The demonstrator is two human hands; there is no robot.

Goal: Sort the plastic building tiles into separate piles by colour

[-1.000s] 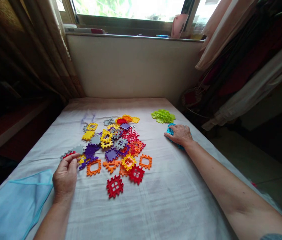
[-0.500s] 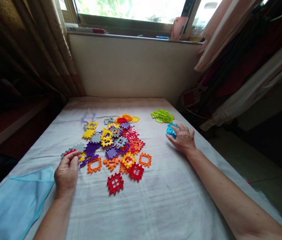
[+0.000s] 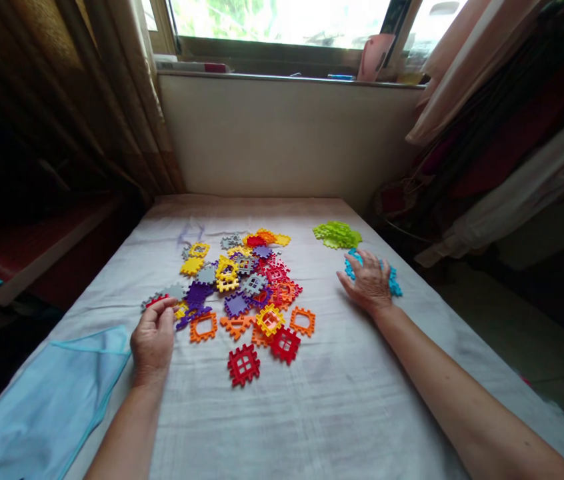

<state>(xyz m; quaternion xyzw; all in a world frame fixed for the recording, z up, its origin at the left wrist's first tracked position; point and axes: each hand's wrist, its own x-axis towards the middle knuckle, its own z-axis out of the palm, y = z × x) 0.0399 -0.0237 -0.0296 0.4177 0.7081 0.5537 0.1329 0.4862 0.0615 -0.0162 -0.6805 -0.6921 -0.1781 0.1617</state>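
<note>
My right hand point(image 3: 369, 283) lies palm down with its fingers spread over light blue interlocking plastic tiles point(image 3: 396, 285). Blue shows on both sides of it, and the palm hides the rest. At the left edge of a mixed pile of notched tiles, my left hand point(image 3: 155, 340) has its fingers bent together. A red tile point(image 3: 156, 300) is right at its fingertips; whether they grip it I cannot tell. Purple tiles point(image 3: 199, 293) lie just right of that hand. A heap of lime green tiles point(image 3: 337, 235) sits beyond my right hand.
Nearest me in the pile lies a red window-shaped tile point(image 3: 243, 365). An orange frame tile point(image 3: 303, 321) is at its right side. A light blue cloth bag point(image 3: 57, 393) covers the front left of the white sheet point(image 3: 322, 413). A pink cup point(image 3: 375, 57) stands on the windowsill.
My right hand has drawn slightly left and back off the blue tiles, with more blue showing at its right. The left hand has stayed at the pile's edge. The whole view has shifted.
</note>
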